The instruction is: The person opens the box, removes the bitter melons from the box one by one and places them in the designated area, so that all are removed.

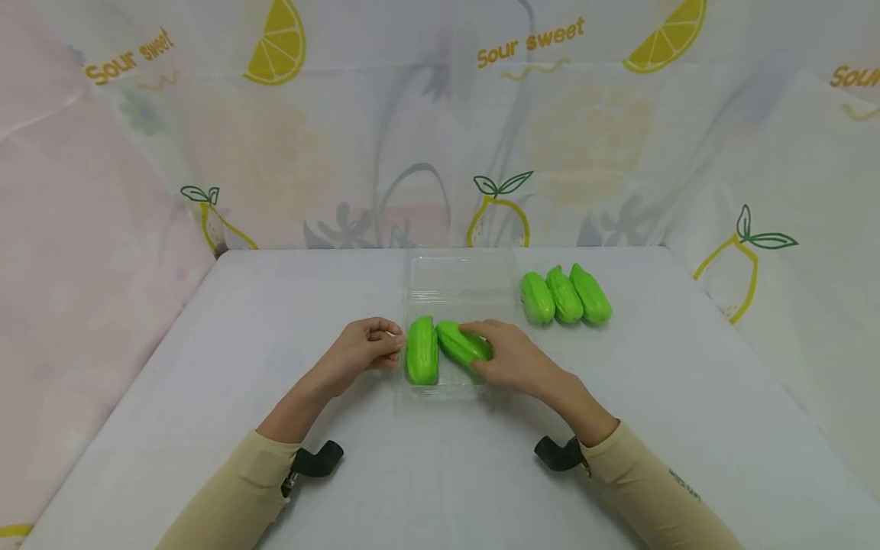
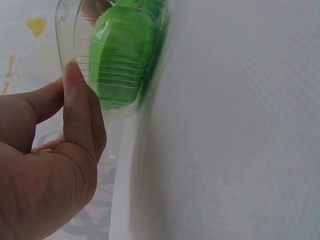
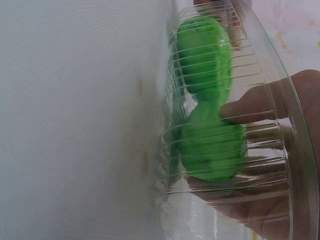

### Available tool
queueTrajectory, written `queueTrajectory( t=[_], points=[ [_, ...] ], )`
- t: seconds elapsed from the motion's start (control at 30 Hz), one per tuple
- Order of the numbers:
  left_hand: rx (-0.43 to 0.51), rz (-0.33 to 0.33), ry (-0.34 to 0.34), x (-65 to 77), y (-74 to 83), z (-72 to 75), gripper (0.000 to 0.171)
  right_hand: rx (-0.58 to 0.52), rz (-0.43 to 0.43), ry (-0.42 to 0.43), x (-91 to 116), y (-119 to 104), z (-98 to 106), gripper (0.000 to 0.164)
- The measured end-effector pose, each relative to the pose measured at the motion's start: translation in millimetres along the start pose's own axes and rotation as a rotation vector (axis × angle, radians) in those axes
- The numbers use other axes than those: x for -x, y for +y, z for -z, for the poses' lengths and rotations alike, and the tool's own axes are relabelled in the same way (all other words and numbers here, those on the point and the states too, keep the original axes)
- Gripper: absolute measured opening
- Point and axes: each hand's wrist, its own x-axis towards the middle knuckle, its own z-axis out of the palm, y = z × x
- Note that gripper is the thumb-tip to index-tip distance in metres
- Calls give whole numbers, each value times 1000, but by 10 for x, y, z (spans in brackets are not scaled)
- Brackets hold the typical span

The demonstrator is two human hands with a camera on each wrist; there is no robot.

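A clear plastic clamshell box [image 1: 450, 376] lies with its lid [image 1: 462, 275] folded back on the table. My left hand [image 1: 359, 351] pinches the box's left rim between thumb and fingers, as the left wrist view shows. Inside, along the left wall, lies one plump bright green vegetable-like piece [image 1: 422, 353]. Beside it my right hand [image 1: 512, 355] grips a second green piece [image 1: 459, 344], which lies slanted inside the box. Through the ribbed wall in the right wrist view, finger and thumb press on opposite sides of this second piece [image 3: 212, 145].
To the right of the lid, three more green pieces [image 1: 567, 296] lie side by side on the white table [image 1: 687, 397]. A lemon-printed cloth [image 1: 426, 114] hangs behind the table. Black curved mounts [image 1: 319, 461] sit at both wrists.
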Motion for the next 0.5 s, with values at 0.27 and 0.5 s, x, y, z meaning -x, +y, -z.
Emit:
queueTrajectory(
  t=[0.27,0.5],
  points=[
    [1,3,3,-7,-7,-9,32,1,14,44,6,27,31,56],
    [-2,20,0,-24,-26,16,33,-30,14,65,18,53,145,55]
  ],
)
